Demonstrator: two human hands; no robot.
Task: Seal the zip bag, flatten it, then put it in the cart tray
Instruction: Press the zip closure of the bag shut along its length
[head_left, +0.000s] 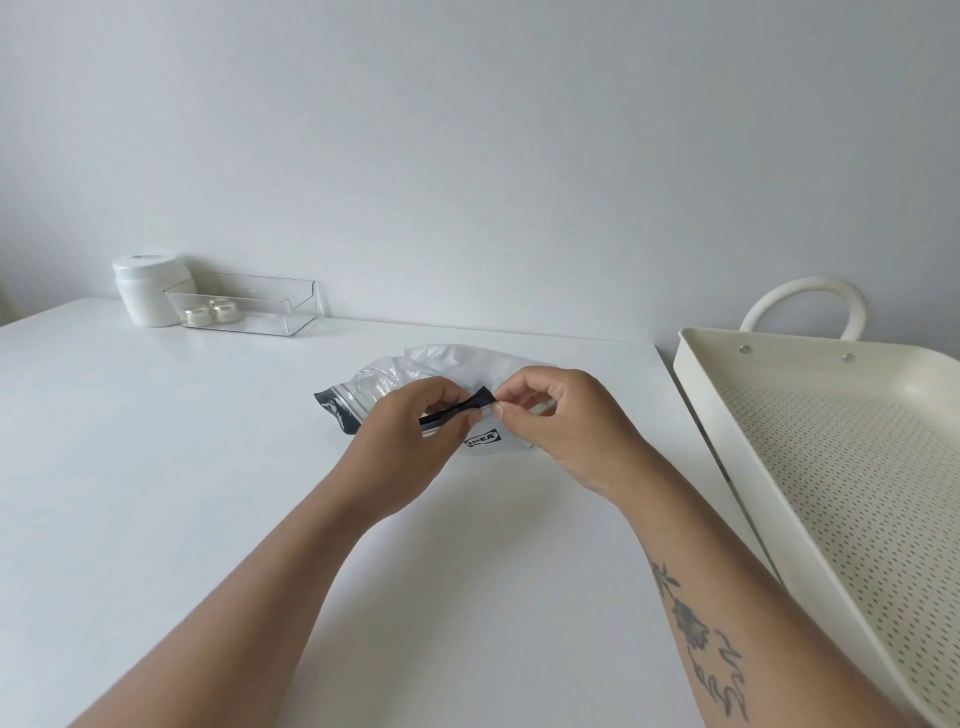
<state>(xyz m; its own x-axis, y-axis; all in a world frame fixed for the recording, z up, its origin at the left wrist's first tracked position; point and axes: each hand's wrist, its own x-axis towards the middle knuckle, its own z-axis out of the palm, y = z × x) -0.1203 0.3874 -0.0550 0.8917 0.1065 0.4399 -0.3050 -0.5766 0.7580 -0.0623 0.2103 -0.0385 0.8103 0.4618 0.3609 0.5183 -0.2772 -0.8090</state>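
Observation:
A clear zip bag (395, 376) with a black zip strip and a black printed logo lies puffed up on the white table (156, 467), near its far right part. My left hand (415, 441) pinches the black strip near its middle. My right hand (566, 421) pinches the strip's right end, fingertips almost touching the left hand's. The strip's left end sticks out free beyond my left hand. The cream cart tray (717, 431), with a perforated floor and a loop handle, stands just right of the table.
At the table's far left stand a white lidded jar (148, 291) and a clear plastic box (249, 304) holding two small round pots. A narrow gap separates the table's right edge from the tray. A plain wall runs behind.

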